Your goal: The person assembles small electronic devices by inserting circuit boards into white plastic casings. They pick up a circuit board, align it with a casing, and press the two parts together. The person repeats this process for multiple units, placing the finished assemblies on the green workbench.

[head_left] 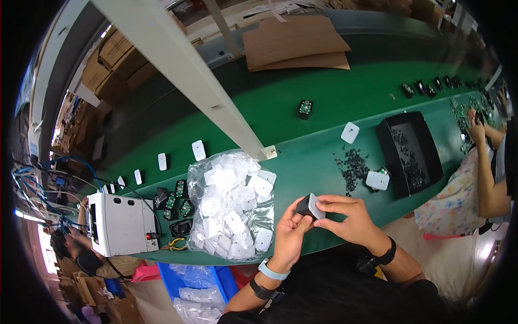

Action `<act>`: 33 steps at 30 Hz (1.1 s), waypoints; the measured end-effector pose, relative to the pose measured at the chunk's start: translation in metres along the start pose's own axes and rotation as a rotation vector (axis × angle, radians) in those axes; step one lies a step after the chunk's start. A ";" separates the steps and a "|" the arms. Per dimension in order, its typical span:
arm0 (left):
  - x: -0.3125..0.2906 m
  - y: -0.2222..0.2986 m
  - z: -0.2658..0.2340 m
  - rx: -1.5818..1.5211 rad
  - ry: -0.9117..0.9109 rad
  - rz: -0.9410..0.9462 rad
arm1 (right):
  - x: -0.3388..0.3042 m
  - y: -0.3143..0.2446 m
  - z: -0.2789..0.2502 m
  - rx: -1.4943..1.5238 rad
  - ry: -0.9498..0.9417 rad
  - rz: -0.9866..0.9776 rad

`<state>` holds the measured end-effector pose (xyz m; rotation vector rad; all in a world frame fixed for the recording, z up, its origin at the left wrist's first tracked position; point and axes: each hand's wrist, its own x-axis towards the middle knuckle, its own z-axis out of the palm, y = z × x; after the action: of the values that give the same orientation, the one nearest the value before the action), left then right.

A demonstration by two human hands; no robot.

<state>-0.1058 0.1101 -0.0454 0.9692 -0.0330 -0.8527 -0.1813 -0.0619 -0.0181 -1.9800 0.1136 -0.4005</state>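
Observation:
In front of my body, both hands meet on a small black box-shaped housing (305,206) with a white cover plate (317,207) at its right side. The fingers and thumb of my left hand (288,235) are closed around the black housing. My right hand (352,220) pinches the white plate against it between thumb and fingers. Whether the plate is fully seated cannot be made out. Left of my hands lies a clear plastic bag (268,211) full of white cover plates. To the right, another white plate (377,181) rests on a housing with a green circuit board.
Small black parts (353,166) lie loose beside a black tray (386,154). Several open housings (182,189), pliers (177,245) and a white machine (124,227) are at left. A metal post (199,89) slants overhead. A co-worker's arm (485,173) is at right.

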 end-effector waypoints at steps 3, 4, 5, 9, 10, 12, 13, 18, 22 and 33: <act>0.007 0.010 -0.007 -0.001 0.002 0.060 | 0.023 -0.005 0.007 0.009 -0.043 -0.037; 0.009 0.014 -0.010 0.002 -0.001 0.089 | 0.032 -0.008 0.009 0.014 -0.057 -0.028; 0.008 0.018 -0.013 0.004 0.002 0.112 | 0.038 -0.011 0.012 0.021 -0.074 -0.013; 0.000 0.031 -0.021 0.063 0.049 0.189 | 0.043 -0.021 0.034 -0.002 -0.061 -0.008; -0.002 0.031 -0.024 0.069 0.045 0.211 | 0.045 -0.021 0.039 0.001 -0.057 -0.042; -0.004 0.030 -0.029 0.099 0.040 0.252 | 0.044 -0.019 0.047 0.013 -0.041 -0.098; -0.004 0.032 -0.032 0.123 0.038 0.271 | 0.044 -0.021 0.050 -0.009 -0.066 -0.130; -0.013 0.038 -0.038 0.121 0.049 0.386 | 0.066 -0.052 0.041 -0.129 -0.192 -0.296; -0.013 0.033 -0.035 0.271 0.119 0.656 | 0.054 -0.061 0.045 0.072 -0.139 -0.107; -0.011 0.033 -0.039 0.434 0.025 0.791 | 0.047 -0.059 0.026 0.013 -0.214 -0.197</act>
<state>-0.0779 0.1542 -0.0402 1.2396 -0.5633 -0.0943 -0.1342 -0.0265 0.0357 -2.0151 -0.2202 -0.3116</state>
